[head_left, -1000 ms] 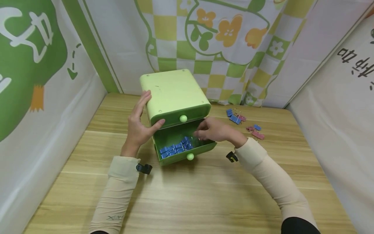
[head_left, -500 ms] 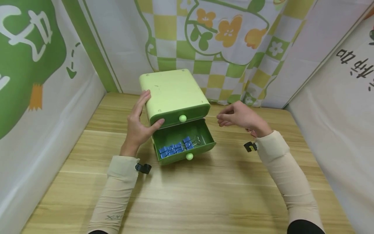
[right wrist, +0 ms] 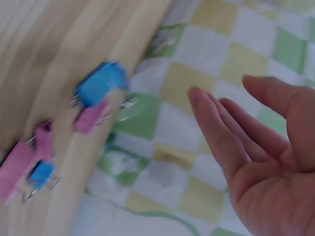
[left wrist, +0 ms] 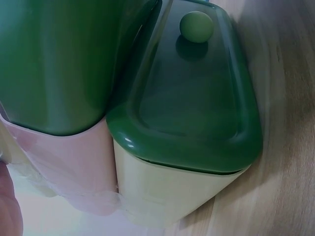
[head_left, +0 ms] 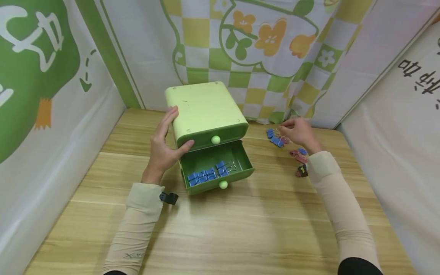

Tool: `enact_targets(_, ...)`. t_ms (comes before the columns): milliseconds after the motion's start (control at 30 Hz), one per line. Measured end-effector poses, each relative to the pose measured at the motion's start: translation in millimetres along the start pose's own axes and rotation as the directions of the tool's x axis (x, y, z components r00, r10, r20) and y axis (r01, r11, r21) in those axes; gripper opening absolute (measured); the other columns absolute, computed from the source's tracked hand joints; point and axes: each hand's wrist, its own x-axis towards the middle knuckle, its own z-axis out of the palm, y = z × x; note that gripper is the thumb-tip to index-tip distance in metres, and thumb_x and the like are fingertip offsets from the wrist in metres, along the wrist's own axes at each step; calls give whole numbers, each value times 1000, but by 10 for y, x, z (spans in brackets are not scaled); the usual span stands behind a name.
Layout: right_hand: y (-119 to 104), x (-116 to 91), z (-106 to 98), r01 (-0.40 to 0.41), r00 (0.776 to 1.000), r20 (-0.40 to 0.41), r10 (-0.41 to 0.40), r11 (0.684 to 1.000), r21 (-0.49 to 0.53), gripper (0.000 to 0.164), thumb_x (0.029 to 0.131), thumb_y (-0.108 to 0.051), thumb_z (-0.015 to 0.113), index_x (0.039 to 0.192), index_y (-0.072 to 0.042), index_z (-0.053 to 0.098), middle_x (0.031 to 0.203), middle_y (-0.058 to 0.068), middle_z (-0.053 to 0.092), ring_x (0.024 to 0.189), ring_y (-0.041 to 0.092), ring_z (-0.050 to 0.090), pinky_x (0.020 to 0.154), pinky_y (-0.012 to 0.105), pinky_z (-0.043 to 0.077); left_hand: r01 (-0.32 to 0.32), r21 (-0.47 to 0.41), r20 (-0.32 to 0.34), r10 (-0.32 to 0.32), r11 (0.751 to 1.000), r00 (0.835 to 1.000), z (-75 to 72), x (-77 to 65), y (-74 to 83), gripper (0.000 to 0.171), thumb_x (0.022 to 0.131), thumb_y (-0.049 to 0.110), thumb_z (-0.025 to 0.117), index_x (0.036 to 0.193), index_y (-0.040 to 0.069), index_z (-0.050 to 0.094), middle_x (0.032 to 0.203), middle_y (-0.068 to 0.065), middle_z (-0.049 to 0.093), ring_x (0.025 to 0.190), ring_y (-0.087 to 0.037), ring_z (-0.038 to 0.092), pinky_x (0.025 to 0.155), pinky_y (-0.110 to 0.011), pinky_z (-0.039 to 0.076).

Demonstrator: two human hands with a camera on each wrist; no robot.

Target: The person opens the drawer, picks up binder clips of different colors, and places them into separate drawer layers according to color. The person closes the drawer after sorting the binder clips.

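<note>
Left hand [head_left: 163, 147] is on the green drawer unit [head_left: 206, 109]: fingers along its left side with tips at the top edge, thumb on the front, so gripping the corner. Right hand [head_left: 300, 131] is out over the table [head_left: 240, 229] to the right of the unit, just by the far clip pile; the right wrist view shows thumb and fingers apart, gap between them, so released. Lower drawer [head_left: 240, 175] sticks out under the top one, with blue binder clips [head_left: 203, 176] in a row along its front, handles toward the right end. Far pile: blue clips [head_left: 276, 141] plus a pink clip [head_left: 284, 139]. Nearer pile: pink clips [head_left: 301, 159] with a small blue clip [head_left: 302, 151]. Writing: left sleeve [head_left: 132, 229] has small dark lettering [head_left: 134, 255]; I get an X, rest too small. Left wall carries big white strokes [head_left: 51, 30] on green, can't make them out. Right wall has slanted black Chinese-style characters [head_left: 410, 68]; first looks like 如, the others run off the edge. Unit top has one short dark mark, no word in it. Curtain [head_left: 237, 80] behind: green-yellow-white checks, orange flowers.
</note>
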Motion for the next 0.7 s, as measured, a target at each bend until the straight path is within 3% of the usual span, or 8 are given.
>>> enact_targets(233,282,268,155,7,991,-133,-25,990,-138,40,105,-25,64,123,10,72,124,30,73,115,46,69,99,59,59,-2,3,2,2,1000,1000,-4,-2,0,86,77,30,83,152,3,53,164,-12,50,159,-30,37,134,-45,31)
enact_targets(533,473,521,302,-65,993,-111,43,977,-201,42,106,-19,55,133,13,65,135,34,65,126,50,61,109,61,53,4,5,3,-4,1000,1000,-1,1,-7,86,78,34,83,153,4,53,164,-11,49,159,-29,37,134,-46,30)
enact_targets(667,527,575,367,-76,993,-106,54,974,-214,39,105,-14,53,130,13,66,136,36,64,118,49,62,104,60,54,8,9,7,-8,1000,1000,-6,1,0,86,79,35,83,153,4,52,165,-11,49,160,-29,36,134,-46,31)
enact_targets(700,541,590,388,-74,993,-102,53,974,-215,34,105,-13,53,120,13,69,126,36,67,108,46,62,96,57,56,10,12,7,-10,1000,1000,-8,-1,-2,86,79,36,83,153,4,52,165,-11,49,160,-29,36,134,-46,31)
